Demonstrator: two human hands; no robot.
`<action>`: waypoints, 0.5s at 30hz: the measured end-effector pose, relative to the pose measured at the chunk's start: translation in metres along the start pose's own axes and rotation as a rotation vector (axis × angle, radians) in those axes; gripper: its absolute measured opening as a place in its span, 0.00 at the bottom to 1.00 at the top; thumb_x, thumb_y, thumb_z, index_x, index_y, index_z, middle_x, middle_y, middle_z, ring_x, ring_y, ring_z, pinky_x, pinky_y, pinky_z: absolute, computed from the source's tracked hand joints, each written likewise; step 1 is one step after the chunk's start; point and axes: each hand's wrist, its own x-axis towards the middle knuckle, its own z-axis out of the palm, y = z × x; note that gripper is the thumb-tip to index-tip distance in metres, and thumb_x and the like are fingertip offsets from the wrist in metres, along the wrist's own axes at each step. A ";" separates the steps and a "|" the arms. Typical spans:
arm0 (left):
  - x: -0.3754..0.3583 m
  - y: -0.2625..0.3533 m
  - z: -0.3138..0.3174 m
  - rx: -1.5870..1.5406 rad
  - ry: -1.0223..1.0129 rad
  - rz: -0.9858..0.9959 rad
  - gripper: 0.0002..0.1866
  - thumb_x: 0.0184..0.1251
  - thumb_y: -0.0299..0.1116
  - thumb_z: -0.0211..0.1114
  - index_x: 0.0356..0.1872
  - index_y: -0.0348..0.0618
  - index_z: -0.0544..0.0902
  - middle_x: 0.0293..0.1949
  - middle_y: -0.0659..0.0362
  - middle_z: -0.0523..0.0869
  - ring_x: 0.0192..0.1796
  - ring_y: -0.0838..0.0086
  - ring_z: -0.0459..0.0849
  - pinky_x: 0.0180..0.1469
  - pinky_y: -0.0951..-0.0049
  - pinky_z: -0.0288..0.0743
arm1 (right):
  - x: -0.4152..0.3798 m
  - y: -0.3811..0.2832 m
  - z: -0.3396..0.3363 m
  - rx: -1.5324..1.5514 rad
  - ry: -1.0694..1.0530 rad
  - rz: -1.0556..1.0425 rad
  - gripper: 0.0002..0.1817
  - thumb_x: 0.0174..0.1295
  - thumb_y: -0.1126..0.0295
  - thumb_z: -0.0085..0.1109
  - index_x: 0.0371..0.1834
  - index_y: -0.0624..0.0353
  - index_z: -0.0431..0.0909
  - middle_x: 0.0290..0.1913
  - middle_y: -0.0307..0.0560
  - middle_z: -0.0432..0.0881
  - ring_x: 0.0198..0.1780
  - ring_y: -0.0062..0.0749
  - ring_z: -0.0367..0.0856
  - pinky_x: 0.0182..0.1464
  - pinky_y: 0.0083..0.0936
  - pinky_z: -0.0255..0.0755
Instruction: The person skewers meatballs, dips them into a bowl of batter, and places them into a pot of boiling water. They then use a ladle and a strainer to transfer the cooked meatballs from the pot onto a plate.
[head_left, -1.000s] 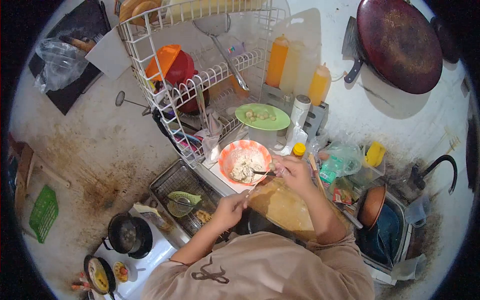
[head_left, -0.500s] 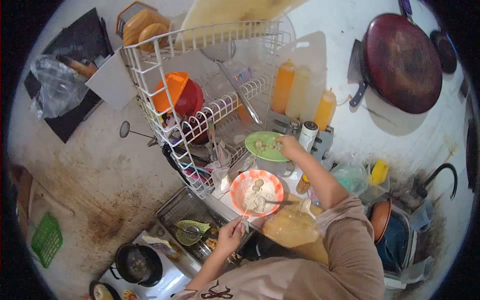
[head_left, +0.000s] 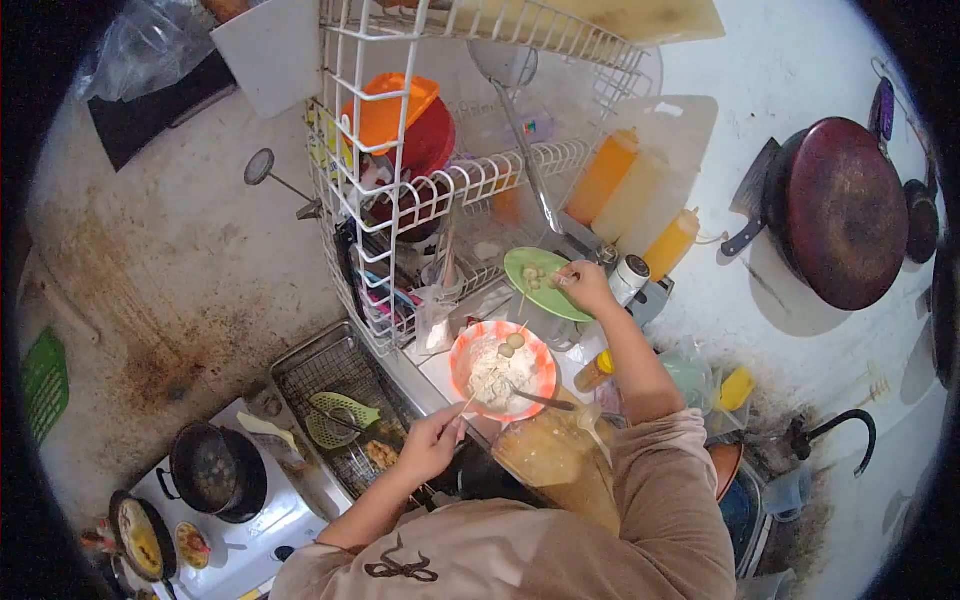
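A thin wooden skewer (head_left: 472, 399) is pinched in my left hand (head_left: 432, 447). It slants up over the bowl (head_left: 545, 372), orange and white, with two small round balls (head_left: 512, 345) near its far end. Pale batter-like mix (head_left: 495, 380) fills the bowl, and a dark-handled utensil (head_left: 548, 400) rests in it. My right hand (head_left: 587, 287) reaches over the green plate (head_left: 555, 305), its fingertips drawn together at the rim beside several pale balls (head_left: 535, 276). What those fingertips pinch is too small to make out.
A white wire rack (head_left: 400, 200) rises behind the bowl. Sauce bottles (head_left: 672, 245) and a yellow-capped jar (head_left: 595, 372) stand to the right. A fryer basket (head_left: 300, 380) with a green strainer (head_left: 342, 420) lies left. A black pot (head_left: 212, 470) sits on the stove.
The view has shifted and turned. My left hand still holds the skewer with two balls over the bowl. My right hand stays at the plate, fingers further in over its edge.
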 end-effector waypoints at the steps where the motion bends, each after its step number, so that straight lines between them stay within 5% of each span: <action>1: 0.001 -0.002 0.002 -0.001 -0.003 0.011 0.15 0.58 0.22 0.45 0.47 0.38 0.72 0.20 0.62 0.70 0.24 0.82 0.68 0.29 0.82 0.65 | -0.003 0.002 -0.001 0.188 -0.010 0.070 0.09 0.45 0.69 0.61 0.28 0.62 0.76 0.26 0.48 0.77 0.25 0.33 0.75 0.28 0.24 0.69; 6: 0.010 0.008 0.012 0.080 -0.013 0.045 0.15 0.58 0.23 0.46 0.47 0.38 0.72 0.20 0.61 0.71 0.24 0.80 0.69 0.30 0.80 0.66 | -0.020 0.015 -0.006 0.989 -0.087 0.242 0.08 0.45 0.70 0.61 0.28 0.60 0.75 0.28 0.44 0.77 0.24 0.19 0.74 0.23 0.18 0.69; 15: 0.017 0.010 0.029 0.080 -0.068 0.079 0.13 0.60 0.24 0.45 0.46 0.37 0.73 0.21 0.65 0.70 0.26 0.83 0.67 0.31 0.84 0.64 | -0.015 0.022 0.009 0.008 -0.175 -0.153 0.23 0.39 0.72 0.62 0.44 0.56 0.74 0.36 0.48 0.78 0.33 0.32 0.77 0.38 0.22 0.70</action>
